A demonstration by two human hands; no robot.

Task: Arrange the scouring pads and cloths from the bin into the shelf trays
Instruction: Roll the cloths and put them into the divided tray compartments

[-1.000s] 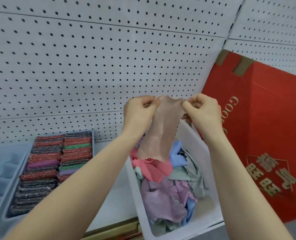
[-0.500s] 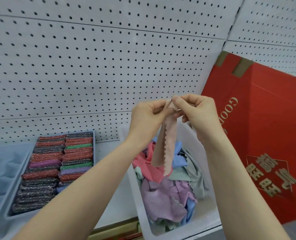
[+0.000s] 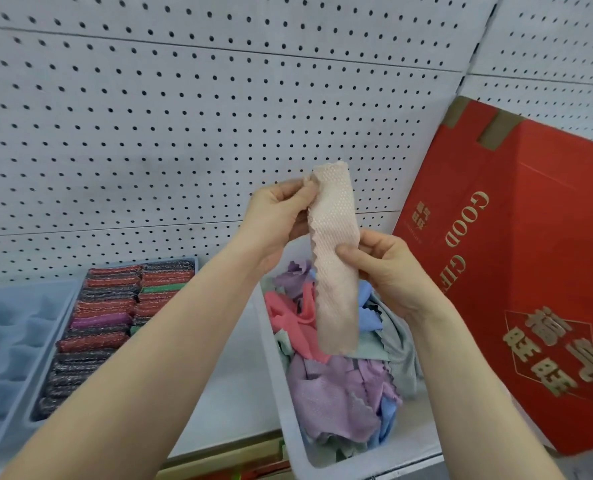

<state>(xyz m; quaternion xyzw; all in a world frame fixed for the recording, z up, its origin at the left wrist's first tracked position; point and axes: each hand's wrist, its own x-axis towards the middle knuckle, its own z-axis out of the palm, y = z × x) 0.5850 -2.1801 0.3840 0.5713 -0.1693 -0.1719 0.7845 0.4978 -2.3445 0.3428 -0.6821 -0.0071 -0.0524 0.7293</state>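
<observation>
A beige textured cloth [image 3: 334, 258], folded into a narrow strip, hangs upright above the white bin [image 3: 281, 407]. My left hand [image 3: 277, 216] pinches its upper left edge. My right hand [image 3: 381, 268] grips the strip at its middle from the right. Inside the bin lie several loose cloths [image 3: 340, 386] in pink, purple, blue and grey-green. To the left, a blue shelf tray [image 3: 80, 289] holds two rows of glittery scouring pads [image 3: 104, 317] standing on edge.
A pale blue divided tray [image 3: 7, 348] with hollow compartments sits at the far left. A large red gift carton [image 3: 516, 271] leans at the right of the bin. White pegboard [image 3: 184, 116] backs the shelf. Bare shelf surface [image 3: 239, 386] shows between tray and bin.
The cloth went from spread wide between both hands to folded into a narrow strip. My right hand slid down from the top edge to the strip's middle.
</observation>
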